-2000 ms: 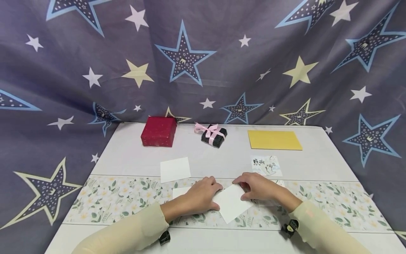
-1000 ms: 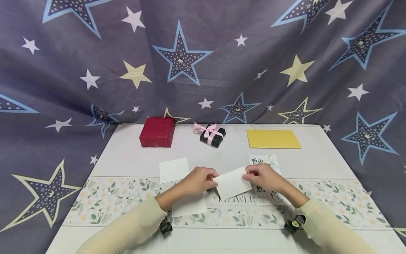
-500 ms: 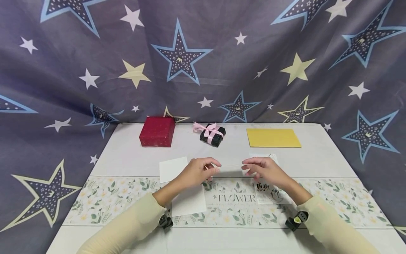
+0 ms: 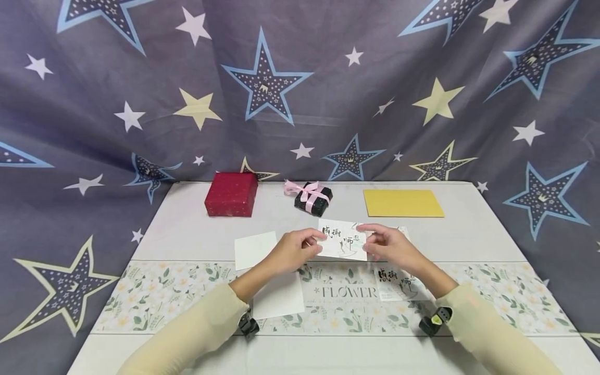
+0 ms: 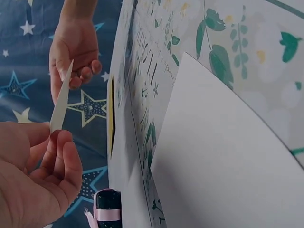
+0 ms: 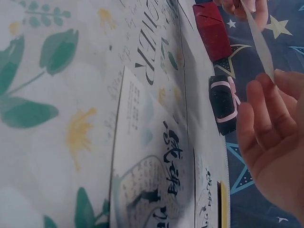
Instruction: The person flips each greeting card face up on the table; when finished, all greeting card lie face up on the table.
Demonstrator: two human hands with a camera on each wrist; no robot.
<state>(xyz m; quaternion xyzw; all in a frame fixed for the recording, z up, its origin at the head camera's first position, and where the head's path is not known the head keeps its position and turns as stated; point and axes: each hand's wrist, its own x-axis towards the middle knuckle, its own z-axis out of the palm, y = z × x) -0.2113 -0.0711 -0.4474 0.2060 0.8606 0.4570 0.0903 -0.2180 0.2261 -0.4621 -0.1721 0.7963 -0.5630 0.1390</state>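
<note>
Both hands held one card (image 4: 342, 240) above the table (image 4: 197, 229), just below the middle of the head view, its printed face with dark brush script turned toward the camera. The left hand (image 4: 294, 252) pinched the card's left edge between thumb and curled fingers; in the left wrist view the card (image 5: 61, 99) showed edge-on as a thin pale strip rising from that pinch at the lower left. The right hand (image 4: 389, 245) pinched the right edge in the same way, and the right wrist view showed the card (image 6: 259, 40) as a slanted strip at the upper right, meeting the fingertips (image 6: 266, 95).

Below the hands, a second printed card (image 4: 396, 284) lay on the floral runner (image 4: 154, 294) right of centre, and a blank sheet (image 4: 278, 299) lay left of centre. Another blank card (image 4: 255, 249) lay just left of the left hand. Along the far edge stood a red box (image 4: 232, 194), a dark box with a pink ribbon (image 4: 313, 197) and a yellow envelope (image 4: 403, 203).
</note>
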